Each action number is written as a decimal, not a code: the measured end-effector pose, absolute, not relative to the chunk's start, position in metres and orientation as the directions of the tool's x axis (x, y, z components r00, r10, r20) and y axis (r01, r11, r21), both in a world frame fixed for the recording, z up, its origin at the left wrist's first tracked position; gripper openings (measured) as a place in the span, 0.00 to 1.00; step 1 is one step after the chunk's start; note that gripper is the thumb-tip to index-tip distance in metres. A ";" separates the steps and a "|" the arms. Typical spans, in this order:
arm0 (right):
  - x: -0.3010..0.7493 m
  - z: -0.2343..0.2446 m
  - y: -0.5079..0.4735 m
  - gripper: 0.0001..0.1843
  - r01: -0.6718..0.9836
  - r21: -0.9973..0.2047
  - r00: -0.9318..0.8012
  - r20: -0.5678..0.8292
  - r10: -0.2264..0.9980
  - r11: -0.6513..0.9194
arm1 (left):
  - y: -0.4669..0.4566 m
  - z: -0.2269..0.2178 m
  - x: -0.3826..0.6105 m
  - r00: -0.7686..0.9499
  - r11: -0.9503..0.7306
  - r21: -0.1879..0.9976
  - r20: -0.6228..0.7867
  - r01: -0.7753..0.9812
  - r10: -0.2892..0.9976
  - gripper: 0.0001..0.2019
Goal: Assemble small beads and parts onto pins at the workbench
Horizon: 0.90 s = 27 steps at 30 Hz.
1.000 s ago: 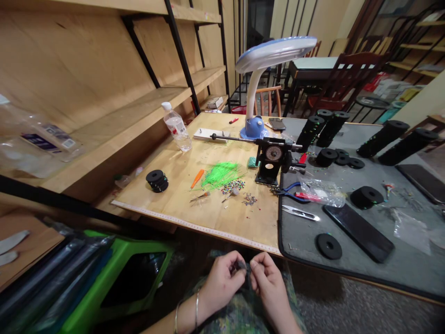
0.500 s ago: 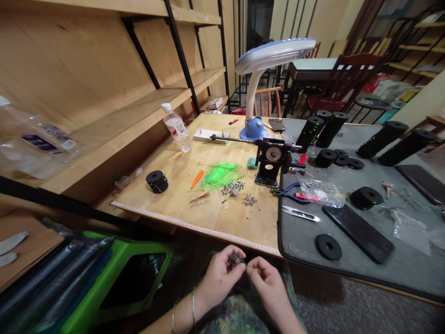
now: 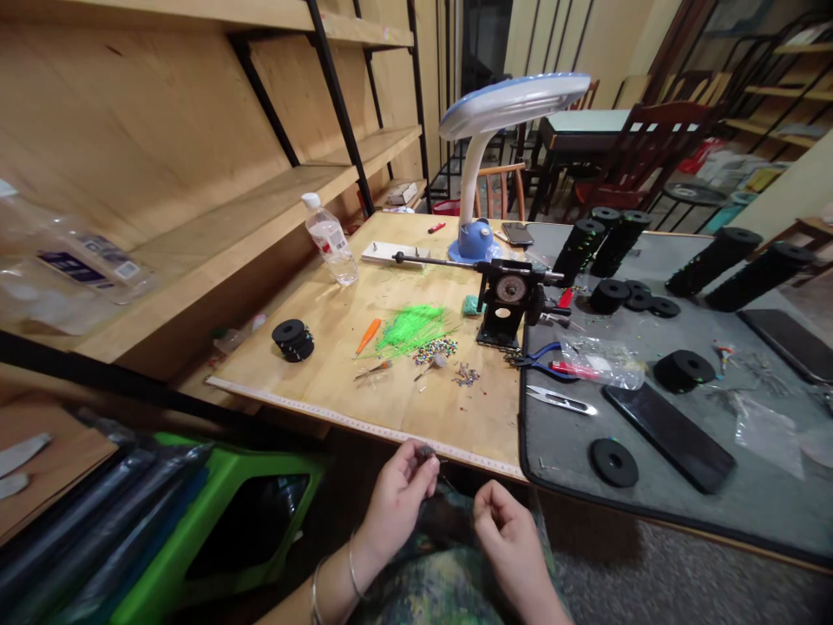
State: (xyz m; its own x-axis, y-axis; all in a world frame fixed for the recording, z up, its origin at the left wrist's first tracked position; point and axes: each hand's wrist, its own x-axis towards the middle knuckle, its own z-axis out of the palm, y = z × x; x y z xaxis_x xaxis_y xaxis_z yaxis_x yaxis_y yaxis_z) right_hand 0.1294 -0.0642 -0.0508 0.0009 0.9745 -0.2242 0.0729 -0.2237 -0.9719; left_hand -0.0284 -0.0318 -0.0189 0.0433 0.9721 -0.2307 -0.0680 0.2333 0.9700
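Below the table's front edge, my left hand (image 3: pixel 400 490) is closed on a small dark tangled bundle (image 3: pixel 426 451), mostly hidden by the fingers. My right hand (image 3: pixel 504 525) is pinched shut a little to the right and lower; whatever is in its fingertips is too small to make out. A faint thin strand (image 3: pixel 448 480) shows in the gap between the hands. Nearest on the wooden table (image 3: pixel 338 373) lie a pile of tiny colourful beads (image 3: pixel 435 350), small metal bits (image 3: pixel 466 375) and a heap of bright green strands (image 3: pixel 413 328).
A black hand-cranked winder (image 3: pixel 508 299) stands mid-table before a desk lamp (image 3: pixel 478 239). Blue-handled pliers (image 3: pixel 543 358), thread snips (image 3: pixel 560 400), a phone (image 3: pixel 670 438) and several black foam spools (image 3: pixel 613 462) lie on the grey mat. An orange-handled tool (image 3: pixel 369 337) and water bottle (image 3: pixel 333 243) are left.
My hands have moved apart. The left one went up and to the left with the dark bundle, while the right shifted slightly right, opening a gap between them.
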 end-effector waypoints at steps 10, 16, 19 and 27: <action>0.136 -0.044 -0.066 0.16 -0.257 -0.911 0.008 -0.338 0.941 -0.324 | -0.024 -0.010 -0.051 0.031 0.278 0.952 -0.276 -0.126 0.961 0.13; 0.137 -0.041 -0.068 0.20 -0.274 -0.904 0.026 -0.347 0.937 -0.327 | -0.031 -0.009 -0.050 0.171 0.356 0.923 -0.330 -0.150 0.928 0.14; 0.137 -0.040 -0.069 0.20 -0.272 -0.906 0.022 -0.344 0.939 -0.326 | -0.037 -0.014 -0.039 0.284 0.400 0.913 -0.364 -0.081 0.887 0.18; 0.137 -0.036 -0.067 0.21 -0.247 -0.903 -0.009 -0.360 0.933 -0.350 | -0.030 -0.011 -0.023 0.355 0.335 0.935 -0.354 0.115 0.865 0.13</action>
State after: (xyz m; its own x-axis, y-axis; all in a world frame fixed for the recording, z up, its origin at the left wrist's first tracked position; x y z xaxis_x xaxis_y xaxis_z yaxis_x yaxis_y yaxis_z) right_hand 0.1366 -0.0675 -0.0357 -0.0089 0.9331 -0.3596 -0.2473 -0.3505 -0.9033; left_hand -0.0231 -0.0300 -0.0109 0.3553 0.8651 -0.3540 0.1148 0.3355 0.9350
